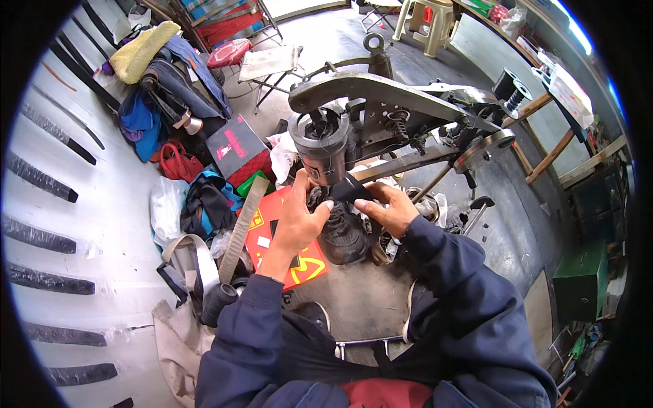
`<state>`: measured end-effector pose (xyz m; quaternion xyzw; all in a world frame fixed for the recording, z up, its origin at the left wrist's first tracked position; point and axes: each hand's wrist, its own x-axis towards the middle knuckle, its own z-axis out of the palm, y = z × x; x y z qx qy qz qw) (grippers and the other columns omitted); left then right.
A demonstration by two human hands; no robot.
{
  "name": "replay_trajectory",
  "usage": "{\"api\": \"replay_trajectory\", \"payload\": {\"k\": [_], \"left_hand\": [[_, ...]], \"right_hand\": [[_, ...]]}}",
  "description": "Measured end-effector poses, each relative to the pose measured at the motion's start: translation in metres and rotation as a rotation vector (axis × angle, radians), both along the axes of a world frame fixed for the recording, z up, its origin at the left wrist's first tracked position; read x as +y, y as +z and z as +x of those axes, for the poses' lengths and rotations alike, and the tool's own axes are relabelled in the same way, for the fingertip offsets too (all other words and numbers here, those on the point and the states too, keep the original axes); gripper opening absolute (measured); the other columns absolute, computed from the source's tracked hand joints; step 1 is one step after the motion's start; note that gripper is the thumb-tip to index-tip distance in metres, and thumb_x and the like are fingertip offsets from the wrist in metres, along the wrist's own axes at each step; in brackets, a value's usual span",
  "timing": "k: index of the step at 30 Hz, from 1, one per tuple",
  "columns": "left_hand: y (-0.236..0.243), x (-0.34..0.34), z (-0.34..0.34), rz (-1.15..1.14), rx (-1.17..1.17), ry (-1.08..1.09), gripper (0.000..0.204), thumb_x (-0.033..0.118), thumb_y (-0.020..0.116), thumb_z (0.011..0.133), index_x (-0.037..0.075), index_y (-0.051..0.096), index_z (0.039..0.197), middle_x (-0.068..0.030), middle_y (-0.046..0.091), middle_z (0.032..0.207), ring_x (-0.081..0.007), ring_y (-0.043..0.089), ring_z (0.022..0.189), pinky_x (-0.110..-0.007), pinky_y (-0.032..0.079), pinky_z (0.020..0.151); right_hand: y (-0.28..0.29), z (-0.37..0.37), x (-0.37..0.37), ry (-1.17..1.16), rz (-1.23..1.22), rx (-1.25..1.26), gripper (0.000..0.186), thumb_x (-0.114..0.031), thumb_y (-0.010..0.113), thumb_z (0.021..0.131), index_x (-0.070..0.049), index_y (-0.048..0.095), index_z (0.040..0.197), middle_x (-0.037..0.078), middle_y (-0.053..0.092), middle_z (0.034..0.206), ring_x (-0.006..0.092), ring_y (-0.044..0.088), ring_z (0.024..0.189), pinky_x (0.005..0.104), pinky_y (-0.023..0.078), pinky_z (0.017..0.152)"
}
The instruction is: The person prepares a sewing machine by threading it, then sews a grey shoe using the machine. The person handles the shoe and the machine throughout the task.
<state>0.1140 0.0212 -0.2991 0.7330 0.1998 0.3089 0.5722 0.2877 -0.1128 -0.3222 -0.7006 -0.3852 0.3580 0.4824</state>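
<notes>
A black laced shoe (344, 238) sits toe toward me below the round metal head of a cast-iron sewing machine (325, 146). My left hand (299, 221) is closed at the shoe's left side, its thumb lying by the laces and its fingertips hidden behind. On the other side, my right hand (391, 211) pinches a flat black piece (350, 189) between thumb and fingers. This piece lies just under the machine head, above the shoe; whether it belongs to the shoe I cannot tell.
A red sheet with yellow marks (299, 262) lies left of the shoe. Bags, clothes and a dark box (235, 146) are piled at the left. The machine's lever and wheel (484, 149) reach right. A green metal box (579, 280) stands at the far right.
</notes>
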Motion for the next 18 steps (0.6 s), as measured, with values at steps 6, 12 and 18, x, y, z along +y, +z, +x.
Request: {"api": "replay_trajectory", "payload": {"k": [6, 12, 18], "left_hand": [[-0.006, -0.006, 0.001, 0.375, 0.064, 0.193, 0.048, -0.002, 0.068, 0.077, 0.008, 0.042, 0.116, -0.0181, 0.062, 0.099, -0.0387, 0.065, 0.094, -0.042, 0.051, 0.079], [-0.003, -0.006, -0.001, 0.402, 0.107, 0.226, 0.036, -0.004, 0.064, 0.078, 0.004, 0.047, 0.107, -0.0191, 0.061, 0.095, -0.0375, 0.066, 0.086, -0.04, 0.051, 0.073], [0.005, -0.009, -0.001, 0.495, 0.089, 0.268, 0.029, -0.002, 0.064, 0.08, 0.003, 0.056, 0.107, -0.0089, 0.064, 0.083, -0.0186, 0.059, 0.065, -0.03, 0.047, 0.061]], "right_hand": [[-0.008, 0.002, -0.001, 0.077, -0.019, 0.218, 0.025, -0.017, 0.067, 0.094, 0.001, 0.064, 0.11, 0.003, 0.066, 0.098, 0.0108, 0.059, 0.091, 0.0274, 0.048, 0.084], [-0.013, 0.002, 0.003, 0.003, 0.096, 0.263, 0.017, -0.014, 0.065, 0.095, 0.0, 0.063, 0.105, 0.001, 0.061, 0.092, 0.0099, 0.057, 0.091, 0.0275, 0.048, 0.085], [-0.018, -0.006, 0.009, -0.039, 0.061, 0.235, 0.061, -0.017, 0.076, 0.089, -0.006, 0.043, 0.139, 0.007, 0.059, 0.11, 0.015, 0.06, 0.096, 0.0311, 0.052, 0.087]]}}
